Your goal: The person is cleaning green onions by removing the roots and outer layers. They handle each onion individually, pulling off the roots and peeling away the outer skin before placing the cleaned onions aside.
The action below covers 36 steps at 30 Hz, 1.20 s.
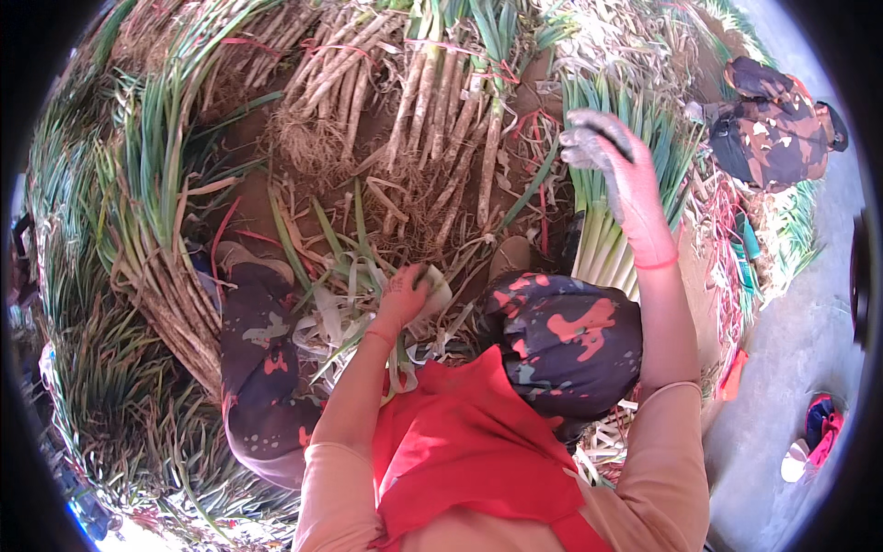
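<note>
My left hand, in a pink glove, is low between my knees, over peeled leaf scraps. The pale root end of a leek shows beside its fingers, and the hand appears closed on it. My right hand, in a pink glove with a grey, dirty palm, is raised at the right with its fingers bent. It is above a pile of cleaned leeks with white stalks and green leaves; nothing shows in it. Unpeeled leeks with soil on them lean by my left leg.
Tied bundles of unpeeled leeks lie ahead on brown ground. More leek leaves spread along the left. Red ties hang at the right near a green container. A person in a camouflage jacket is at the upper right.
</note>
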Each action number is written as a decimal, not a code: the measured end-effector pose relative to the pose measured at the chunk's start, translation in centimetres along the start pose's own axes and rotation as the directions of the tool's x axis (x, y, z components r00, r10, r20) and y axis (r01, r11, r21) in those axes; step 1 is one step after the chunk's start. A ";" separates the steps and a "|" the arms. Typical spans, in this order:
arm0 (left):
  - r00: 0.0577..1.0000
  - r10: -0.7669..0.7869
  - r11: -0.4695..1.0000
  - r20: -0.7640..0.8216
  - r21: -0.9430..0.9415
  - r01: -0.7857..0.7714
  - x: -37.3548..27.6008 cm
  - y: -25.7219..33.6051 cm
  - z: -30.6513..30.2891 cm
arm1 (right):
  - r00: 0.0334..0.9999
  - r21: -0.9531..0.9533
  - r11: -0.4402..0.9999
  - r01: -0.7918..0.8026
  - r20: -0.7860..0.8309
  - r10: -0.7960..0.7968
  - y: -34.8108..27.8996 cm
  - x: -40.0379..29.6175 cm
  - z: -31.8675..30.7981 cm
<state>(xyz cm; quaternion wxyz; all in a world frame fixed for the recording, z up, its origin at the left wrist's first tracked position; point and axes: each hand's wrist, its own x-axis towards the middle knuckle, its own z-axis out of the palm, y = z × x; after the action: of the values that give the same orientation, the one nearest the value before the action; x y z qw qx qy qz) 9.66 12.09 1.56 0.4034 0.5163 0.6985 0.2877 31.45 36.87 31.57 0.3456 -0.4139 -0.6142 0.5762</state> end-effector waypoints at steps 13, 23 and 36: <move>0.981 -0.192 0.980 0.005 0.050 0.192 1.8 1.6 2.0 | 0.861 -0.536 0.683 -0.495 -0.202 0.466 36.8 0.3 1.7; 0.951 -0.308 0.886 -0.037 -0.374 0.273 11.2 5.7 3.1 | 0.792 0.220 0.768 -0.602 0.286 0.539 25.3 2.3 6.4; 0.860 -0.506 0.532 -0.068 -0.810 0.249 -17.8 15.2 -15.4 | 0.636 0.446 0.535 -0.718 0.733 0.242 21.9 -2.0 7.3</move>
<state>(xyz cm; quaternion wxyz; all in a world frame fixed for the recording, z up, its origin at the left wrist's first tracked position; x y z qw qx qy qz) 6.36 -0.09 26.63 0.5297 0.0754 0.6513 0.5381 28.10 31.78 9.23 0.0824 -0.2078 -0.2685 0.9370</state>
